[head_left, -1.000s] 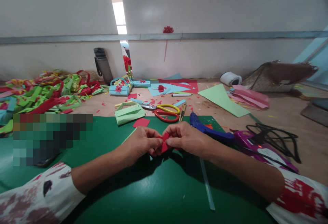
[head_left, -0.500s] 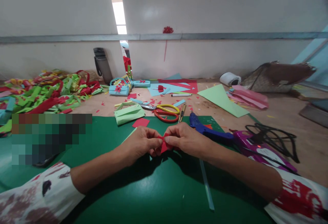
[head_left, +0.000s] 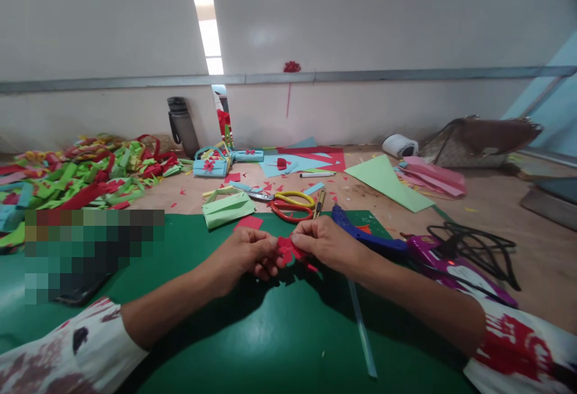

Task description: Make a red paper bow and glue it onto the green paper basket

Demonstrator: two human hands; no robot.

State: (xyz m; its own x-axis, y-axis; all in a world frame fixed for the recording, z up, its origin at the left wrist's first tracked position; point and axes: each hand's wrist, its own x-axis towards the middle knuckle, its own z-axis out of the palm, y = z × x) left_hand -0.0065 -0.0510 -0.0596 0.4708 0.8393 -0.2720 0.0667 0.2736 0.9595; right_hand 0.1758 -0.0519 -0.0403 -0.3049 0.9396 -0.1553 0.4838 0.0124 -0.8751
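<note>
A small red paper flower [head_left: 287,251] with cut petals is held up over the green mat [head_left: 252,334]. My left hand [head_left: 250,254] pinches its left edge between thumb and forefinger. On its right side, the thumb and forefinger of my right hand [head_left: 322,242] grip another petal. Just beyond my hands lie a red paper square [head_left: 249,223], a folded light green paper bag [head_left: 229,209] and scissors [head_left: 293,206] with yellow and red handles. A box cutter [head_left: 320,203] and a blue glue gun [head_left: 365,233] are close to my right hand.
A clear glue stick [head_left: 362,331] lies on the mat below my right forearm. To the right are a purple power strip [head_left: 455,262] and a tangled black cable [head_left: 478,244]. Small blue paper bags [head_left: 211,167], a bottle [head_left: 184,127] and piled paper strips [head_left: 90,175] stand farther back.
The red flower has opened out flatter between my fingers, and my hands have moved slightly apart. The view has tilted up, showing windows above the partition.
</note>
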